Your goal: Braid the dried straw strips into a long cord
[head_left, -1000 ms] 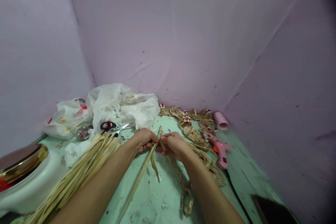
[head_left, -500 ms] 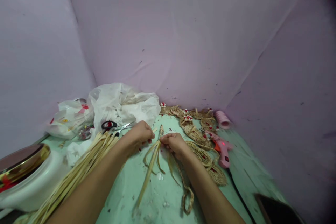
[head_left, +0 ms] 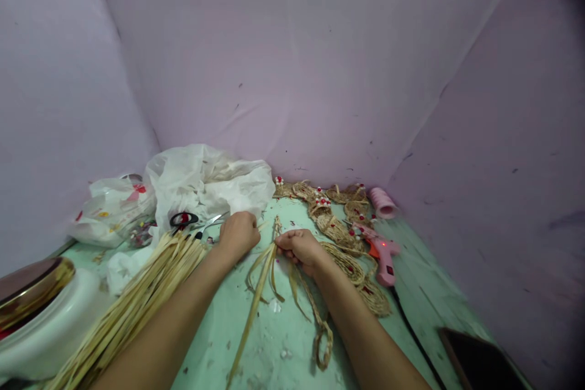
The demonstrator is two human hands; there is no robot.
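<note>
My right hand (head_left: 299,248) is closed in a pinch on a thin braid (head_left: 276,226) of dried, straw-coloured leaf strips, just below its plaited tip. Loose strips (head_left: 259,292) fan out from the pinch toward me, one much longer than the others. Just left of the braid, my left hand (head_left: 238,237) is closed, its back to me. A short pale end of a strip shows at its fingertips; the rest is hidden by the fingers. Beneath my right wrist runs a finished length of braid (head_left: 323,341), ending in a loop on the green table (head_left: 274,353).
Left stand a bundle of dried strips (head_left: 137,292), black-handled scissors (head_left: 183,219), plastic bags (head_left: 210,180) and a white container (head_left: 50,329). Right lie coiled braid pieces (head_left: 350,265) with red and white beads, a pink glue gun (head_left: 386,256) with a cord, a pink spool (head_left: 382,203) and a dark flat object (head_left: 479,359).
The view has shifted slightly. My left hand has moved a little away from the braid and turned its back toward me. My right hand keeps its pinch.
</note>
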